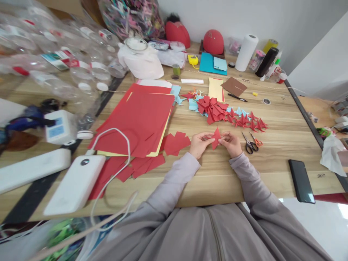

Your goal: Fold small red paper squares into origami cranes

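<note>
Between my two hands is a small folded piece of red paper, shaped like a narrow diamond and held upright above the wooden table. My left hand pinches its left edge with thumb and fingertips. On the opposite edge, my right hand grips it the same way. Just beyond them lies a pile of red folded paper pieces, with red and light blue paper cranes spreading to the right. Flat red paper squares rest left of my left hand. Two pairs of scissors, black-handled and orange-handled, lie beside my right hand.
Large red sheets are stacked at left, near a white power bank with a looping cable. Plastic bottles crowd the far left. A phone lies at right. Brown paper and a pen sit farther back.
</note>
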The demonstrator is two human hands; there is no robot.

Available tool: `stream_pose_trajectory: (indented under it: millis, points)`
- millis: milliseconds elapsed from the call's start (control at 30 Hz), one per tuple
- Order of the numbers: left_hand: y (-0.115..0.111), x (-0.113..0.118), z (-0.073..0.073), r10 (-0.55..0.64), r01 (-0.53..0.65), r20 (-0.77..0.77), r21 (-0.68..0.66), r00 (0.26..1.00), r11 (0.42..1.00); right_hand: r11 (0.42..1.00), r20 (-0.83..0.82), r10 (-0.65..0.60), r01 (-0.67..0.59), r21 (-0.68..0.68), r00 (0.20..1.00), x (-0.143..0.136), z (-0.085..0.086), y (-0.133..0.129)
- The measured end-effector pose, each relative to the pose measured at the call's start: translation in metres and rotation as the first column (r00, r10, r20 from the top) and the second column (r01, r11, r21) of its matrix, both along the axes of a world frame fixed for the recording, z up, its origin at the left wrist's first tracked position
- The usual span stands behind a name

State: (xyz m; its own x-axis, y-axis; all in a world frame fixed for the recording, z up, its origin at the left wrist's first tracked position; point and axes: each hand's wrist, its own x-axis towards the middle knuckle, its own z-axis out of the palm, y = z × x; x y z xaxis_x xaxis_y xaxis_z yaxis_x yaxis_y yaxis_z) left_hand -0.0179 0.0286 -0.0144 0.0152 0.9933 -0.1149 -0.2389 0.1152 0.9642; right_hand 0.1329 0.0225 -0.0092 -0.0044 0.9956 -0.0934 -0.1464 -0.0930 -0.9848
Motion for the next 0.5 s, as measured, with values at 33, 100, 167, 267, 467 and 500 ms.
stream_pose_trajectory:
  millis: [33, 100, 167, 267, 467, 500]
  points:
    - [0.0005, -0.0002, 0.0002, -0.007, 0.008, 0.031, -0.012, 1.0, 1.0, 1.0, 0.005, 0.01, -0.01, 0.001, 1.0, 0.0005, 0.0, 0.0001]
    - [0.0011, -0.0007, 0.0009, -0.026, 0.03, 0.087, -0.04, 0.996, 0.999, 0.999, 0.013, 0.038, -0.038, 0.007, 0.999, 0.0012, -0.0004, 0.0002]
    - [0.001, -0.0011, 0.002, -0.04, 0.048, 0.115, -0.062, 0.993, 0.997, 0.997, 0.018, 0.081, -0.081, 0.017, 0.997, 0.0012, -0.0011, -0.0001]
    - [0.0005, -0.0006, 0.0031, -0.048, 0.059, 0.141, -0.076, 0.989, 0.995, 0.992, 0.018, 0.126, -0.126, 0.015, 0.992, -0.0001, -0.0019, -0.0014]
    - [0.0012, 0.0033, 0.0002, -0.003, 0.01, 0.133, -0.054, 0.991, 0.998, 0.994, -0.009, 0.104, -0.104, -0.014, 0.995, -0.0029, -0.0008, -0.0031]
    - [0.0014, 0.0036, -0.0006, 0.003, 0.003, 0.124, -0.054, 0.992, 0.999, 0.995, -0.01, 0.101, -0.101, -0.018, 0.995, -0.0033, -0.0008, -0.0031]
